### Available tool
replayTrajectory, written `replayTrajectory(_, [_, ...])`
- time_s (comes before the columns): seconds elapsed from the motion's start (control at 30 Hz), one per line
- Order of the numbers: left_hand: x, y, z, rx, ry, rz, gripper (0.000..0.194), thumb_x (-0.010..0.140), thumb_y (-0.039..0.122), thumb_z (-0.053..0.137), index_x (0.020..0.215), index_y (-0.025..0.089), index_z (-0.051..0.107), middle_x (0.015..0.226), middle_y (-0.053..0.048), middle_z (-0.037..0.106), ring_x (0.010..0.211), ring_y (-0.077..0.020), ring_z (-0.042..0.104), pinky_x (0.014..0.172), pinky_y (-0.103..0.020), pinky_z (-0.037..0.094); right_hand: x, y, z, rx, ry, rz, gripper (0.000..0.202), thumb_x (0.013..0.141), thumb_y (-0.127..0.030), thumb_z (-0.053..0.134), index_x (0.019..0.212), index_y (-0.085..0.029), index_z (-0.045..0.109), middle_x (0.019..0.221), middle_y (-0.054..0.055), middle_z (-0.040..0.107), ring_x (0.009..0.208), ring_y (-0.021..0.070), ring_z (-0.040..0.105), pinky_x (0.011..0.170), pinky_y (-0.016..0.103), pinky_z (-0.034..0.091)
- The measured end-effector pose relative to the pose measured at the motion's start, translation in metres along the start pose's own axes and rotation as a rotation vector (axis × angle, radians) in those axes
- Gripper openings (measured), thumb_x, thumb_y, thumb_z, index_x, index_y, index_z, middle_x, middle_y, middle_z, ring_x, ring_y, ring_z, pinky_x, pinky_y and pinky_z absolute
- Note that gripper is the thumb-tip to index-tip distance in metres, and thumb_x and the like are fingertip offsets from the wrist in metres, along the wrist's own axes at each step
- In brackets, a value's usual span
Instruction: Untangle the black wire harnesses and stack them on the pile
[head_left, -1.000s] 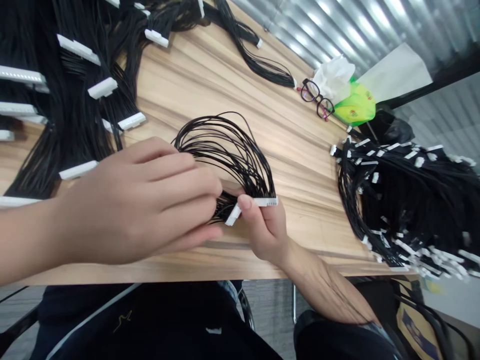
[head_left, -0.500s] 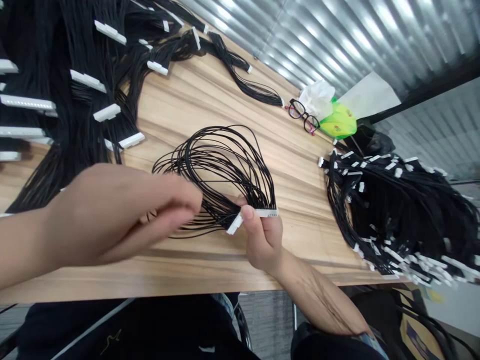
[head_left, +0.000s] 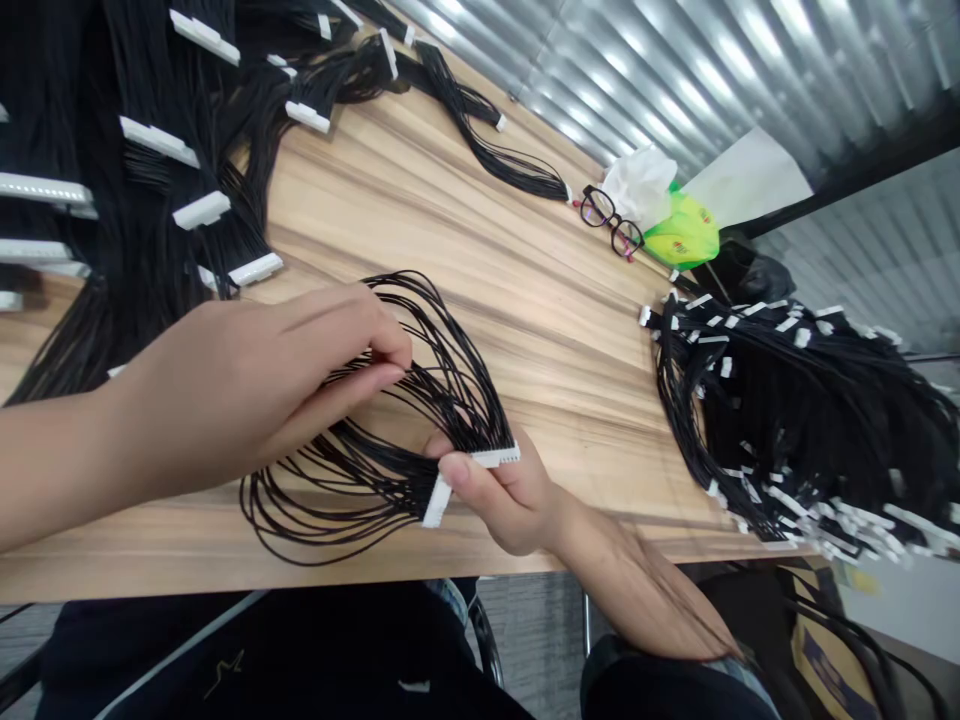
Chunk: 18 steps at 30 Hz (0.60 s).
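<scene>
A looped bundle of thin black wires (head_left: 465, 375) with two white connectors at its ends is above the wooden table. My right hand (head_left: 510, 490) grips the connector ends, its thumb between the angled connector (head_left: 437, 501) and the more level connector (head_left: 496, 457). From the left, my left hand (head_left: 277, 375) reaches over the loops, thumb and forefinger closed around some of the black wires. Its other fingers are hidden behind the hand. The loops fan out beneath and beyond my left hand, some hanging toward the table's front edge.
Black wire harnesses (head_left: 150, 225) with white connectors cover the left of the wooden table (head_left: 585, 400). Another large pile (head_left: 810, 410) lies at the right. Glasses (head_left: 611, 222), white tissue (head_left: 641, 185) and a green packet (head_left: 682, 232) lie near the corrugated metal wall (head_left: 675, 70).
My left hand has closed its fingertips on the wires. My right hand and the connectors have shifted slightly left and down, and the loops have spread toward the front edge.
</scene>
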<state>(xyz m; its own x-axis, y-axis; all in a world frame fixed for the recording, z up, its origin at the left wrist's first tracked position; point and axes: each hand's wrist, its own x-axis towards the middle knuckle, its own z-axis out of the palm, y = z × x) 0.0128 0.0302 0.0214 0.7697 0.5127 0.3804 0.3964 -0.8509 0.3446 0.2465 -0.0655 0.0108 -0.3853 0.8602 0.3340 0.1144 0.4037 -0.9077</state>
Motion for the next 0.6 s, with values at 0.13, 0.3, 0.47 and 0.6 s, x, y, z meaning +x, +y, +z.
replayTrajectory(0.13, [-0.0017,-0.0010,0.0050,0.057,0.000,0.064,0.026,0.116,0.032,0.036,0.124,0.026,0.060,0.112,0.007,0.075,0.080,-0.0055,0.070,0.059,-0.016,0.045,-0.0007,0.0027,0.0012,0.035,-0.039,0.038,0.040,0.111,-0.030,0.048,0.075,-0.026,0.066,0.071,-0.005,0.072,0.067,0.0117,0.068,0.068,0.026,0.059])
replayTrajectory(0.3, [-0.0024,-0.0031,0.0056,0.062,0.046,0.159,0.028,0.115,0.028,0.035,0.126,0.029,0.061,0.123,0.006,0.075,0.075,-0.0059,0.069,0.051,-0.020,0.041,-0.0022,0.0053,0.0001,0.055,-0.035,0.020,0.038,0.109,-0.025,0.049,0.076,-0.026,0.067,0.076,-0.003,0.074,0.072,0.0128,0.069,0.071,0.028,0.060])
replayTrajectory(0.47, [-0.0056,-0.0051,0.0067,0.070,0.058,0.205,0.030,0.114,0.024,0.037,0.130,0.032,0.062,0.127,0.008,0.075,0.088,-0.0054,0.072,0.060,-0.018,0.047,-0.0020,0.0031,-0.0001,-0.004,-0.055,0.033,0.044,0.111,-0.034,0.045,0.075,-0.026,0.068,0.075,-0.001,0.074,0.071,0.0148,0.070,0.072,0.030,0.062])
replayTrajectory(0.6, [-0.0077,0.0023,0.0045,0.083,0.116,0.119,0.024,0.113,0.031,0.048,0.134,0.030,0.060,0.121,0.006,0.075,0.093,-0.0074,0.072,0.060,-0.023,0.045,-0.0047,0.0029,0.0025,-0.037,0.013,0.160,0.052,0.112,-0.046,0.041,0.073,-0.026,0.068,0.070,0.000,0.071,0.068,0.0160,0.069,0.070,0.031,0.063])
